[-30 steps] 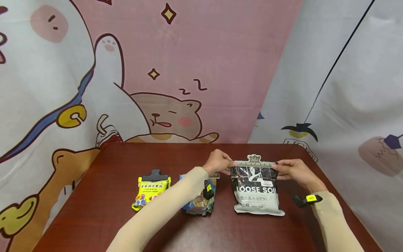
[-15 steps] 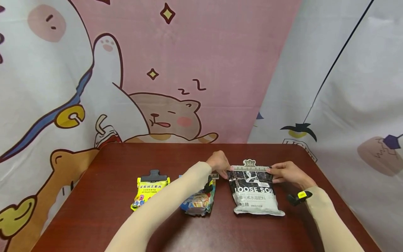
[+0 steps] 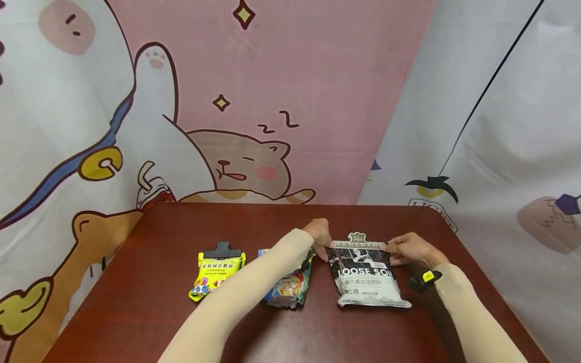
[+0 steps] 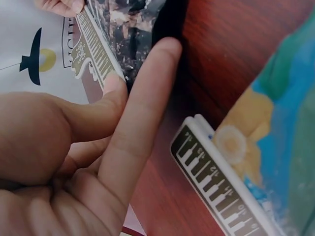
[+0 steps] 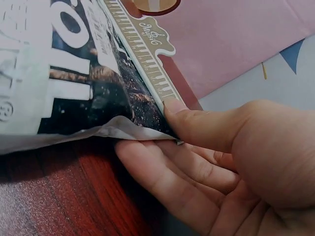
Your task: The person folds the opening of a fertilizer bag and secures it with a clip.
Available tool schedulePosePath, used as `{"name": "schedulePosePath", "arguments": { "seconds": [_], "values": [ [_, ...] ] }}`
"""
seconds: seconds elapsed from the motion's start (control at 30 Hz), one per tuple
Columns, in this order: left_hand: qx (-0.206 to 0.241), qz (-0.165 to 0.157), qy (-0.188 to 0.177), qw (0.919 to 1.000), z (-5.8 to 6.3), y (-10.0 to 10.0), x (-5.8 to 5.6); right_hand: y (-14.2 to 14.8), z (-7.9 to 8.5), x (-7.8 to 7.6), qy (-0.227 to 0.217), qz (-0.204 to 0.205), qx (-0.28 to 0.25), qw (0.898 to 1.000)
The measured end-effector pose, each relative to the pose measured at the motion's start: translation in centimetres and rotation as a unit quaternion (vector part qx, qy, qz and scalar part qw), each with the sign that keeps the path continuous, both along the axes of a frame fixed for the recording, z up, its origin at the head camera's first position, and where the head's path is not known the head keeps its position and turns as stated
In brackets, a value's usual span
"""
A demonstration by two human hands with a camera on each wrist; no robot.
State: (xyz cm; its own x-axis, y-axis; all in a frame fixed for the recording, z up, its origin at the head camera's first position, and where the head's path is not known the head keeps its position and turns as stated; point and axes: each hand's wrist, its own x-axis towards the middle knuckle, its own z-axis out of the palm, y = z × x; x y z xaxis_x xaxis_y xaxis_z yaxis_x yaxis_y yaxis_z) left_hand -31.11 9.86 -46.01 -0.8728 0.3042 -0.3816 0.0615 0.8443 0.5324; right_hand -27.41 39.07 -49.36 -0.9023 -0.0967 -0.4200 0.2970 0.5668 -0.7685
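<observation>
A black-and-white soil bag printed "LOOSE SOIL" lies on the right part of the table. Across its top edge sits a piano-keyboard clip with a scalloped tab. My left hand pinches the clip's left end, thumb on its face and a forefinger stretched along the bag's side. At the other end, my right hand grips the clip's corner with the thumb on top and the fingers curled underneath. The bag's printed face tilts upward.
Left of the soil bag lies a blue patterned bag, partly behind my left sleeve, with a similar keyboard clip. Farther left is a yellow bag with a black clip. Printed curtains stand behind the dark red table.
The soil bag's clipped top has come down and shifted slightly left, so the bag leans back flatter. Both hands moved with it and keep their hold; the other two bags stay put.
</observation>
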Motion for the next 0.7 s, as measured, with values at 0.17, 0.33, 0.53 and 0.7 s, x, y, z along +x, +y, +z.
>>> {"name": "schedulePosePath", "arguments": {
  "seconds": [0.17,0.33,0.53,0.7],
  "values": [
    [0.003,0.005,-0.025,0.9997,-0.3,0.2,-0.2,-0.4,0.3,0.1,0.004,0.002,0.030,1.000],
    [0.000,0.005,-0.018,0.9998,0.0,0.0,-0.1,-0.9,0.8,0.3,0.018,-0.002,0.060,0.998],
    [0.032,-0.011,-0.007,0.9994,0.6,-0.5,0.3,-1.2,1.1,0.6,0.055,0.007,0.099,0.994],
    [0.033,-0.016,0.049,0.9981,0.9,-1.3,0.7,-1.5,1.4,1.0,0.103,0.017,0.137,0.985]
  ]
}}
